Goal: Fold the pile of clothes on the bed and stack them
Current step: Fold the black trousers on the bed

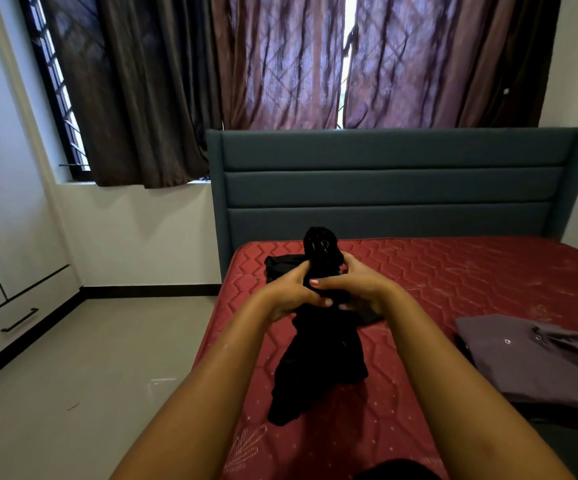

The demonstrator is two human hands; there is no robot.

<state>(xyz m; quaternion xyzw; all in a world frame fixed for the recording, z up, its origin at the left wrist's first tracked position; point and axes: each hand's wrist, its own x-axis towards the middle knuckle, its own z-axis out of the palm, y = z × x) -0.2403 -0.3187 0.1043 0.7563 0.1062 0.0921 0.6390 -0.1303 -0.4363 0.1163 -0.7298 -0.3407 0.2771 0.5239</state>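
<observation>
A black garment [318,368] is held up between both hands over the near left part of the bed. The left hand [289,294] and the right hand [356,289] meet at its middle, fingers curled round the bunched cloth and thumbs pressed on its front, so each hand grips it. One bunched end stands up above the hands. The other end hangs down below them, and its lower edge seems to touch the red quilted mattress [436,278].

Behind the hands, towards the head of the bed, more black cloth [280,268] lies flat on the mattress. It is too dark to tell whether this is a second garment or a trailing part of the one being held. One grey-purple buttoned shirt [540,365] lies folded on the right side of the mattress, well apart from the hands. That makes two pieces of clothing for certain, perhaps three.

A blue-grey padded headboard [384,188] stands at the far end of the bed. Above it hang brown and purple curtains [280,64], parted by a narrow bright gap, and a barred window [59,81] shows at the left. A white wardrobe [0,220] fills the left wall. Its doors and its one drawer, with a dark handle [19,320], are closed, so what they hold is hidden. The floor [90,358] beside the bed is pale tile.
</observation>
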